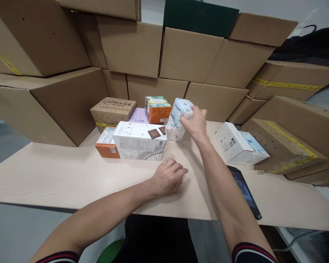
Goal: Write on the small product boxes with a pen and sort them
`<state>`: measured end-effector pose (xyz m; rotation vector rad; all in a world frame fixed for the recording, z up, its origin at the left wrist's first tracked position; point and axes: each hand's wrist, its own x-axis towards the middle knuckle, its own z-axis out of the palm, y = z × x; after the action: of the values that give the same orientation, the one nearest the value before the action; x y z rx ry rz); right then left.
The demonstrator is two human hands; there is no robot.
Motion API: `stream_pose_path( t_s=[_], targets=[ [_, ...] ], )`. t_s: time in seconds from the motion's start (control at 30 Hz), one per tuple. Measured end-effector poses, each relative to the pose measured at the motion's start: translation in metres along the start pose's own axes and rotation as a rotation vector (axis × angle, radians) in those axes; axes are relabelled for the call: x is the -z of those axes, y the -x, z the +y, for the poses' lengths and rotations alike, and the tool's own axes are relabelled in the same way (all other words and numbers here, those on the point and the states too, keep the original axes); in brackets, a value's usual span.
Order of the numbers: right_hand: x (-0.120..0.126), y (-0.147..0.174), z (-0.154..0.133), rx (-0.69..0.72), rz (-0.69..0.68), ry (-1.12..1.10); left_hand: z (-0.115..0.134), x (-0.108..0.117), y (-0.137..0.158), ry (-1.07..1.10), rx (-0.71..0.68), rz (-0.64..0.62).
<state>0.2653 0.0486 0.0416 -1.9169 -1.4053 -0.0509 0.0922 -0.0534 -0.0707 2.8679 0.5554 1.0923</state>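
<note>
My right hand (195, 122) is closed around the side of a white-and-blue tissue pack (181, 109), which sits on top of a white box (176, 134) at the back of the table. My left hand (169, 177) rests on the tabletop with its fingers curled and nothing visible in them. Just beyond it lies a long white box (139, 142) with brown squares printed on it. An orange-and-teal carton (158, 110) stands behind that box, beside a lilac box (138, 115). To the left are an orange-and-white carton (106, 144) and a brown printed box (113, 109).
Large cardboard boxes (192, 54) form a wall behind the table (57, 171). On the right stand a white box with a blue end (235, 144) and a yellow-taped carton (282, 142). A dark tablet-like device (244, 190) lies by my right forearm.
</note>
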Motion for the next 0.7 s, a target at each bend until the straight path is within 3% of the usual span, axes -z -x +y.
stream_pose_path(
  t_s=[0.13,0.23,0.37,0.43,0.57,0.7],
  targets=[
    [0.050,0.032,0.045,-0.010,0.061,-0.156,0.002,0.005,-0.005,0.099,0.151,0.137],
    [0.071,0.068,0.077,0.005,-0.034,-0.288,0.004,0.006,-0.006,0.176,0.331,0.205],
    [0.068,0.102,0.102,-0.005,-0.318,-0.492,0.005,0.001,-0.002,0.327,0.469,0.136],
    [0.065,0.110,0.106,0.031,-0.452,-0.482,0.004,-0.002,0.000,0.423,0.545,0.068],
    [0.074,0.115,0.108,0.102,-0.555,-0.273,0.003,-0.003,0.000,0.637,0.708,-0.013],
    [0.083,0.121,0.114,-0.040,-0.577,-0.382,0.004,0.001,-0.005,0.738,0.783,0.014]
  ],
)
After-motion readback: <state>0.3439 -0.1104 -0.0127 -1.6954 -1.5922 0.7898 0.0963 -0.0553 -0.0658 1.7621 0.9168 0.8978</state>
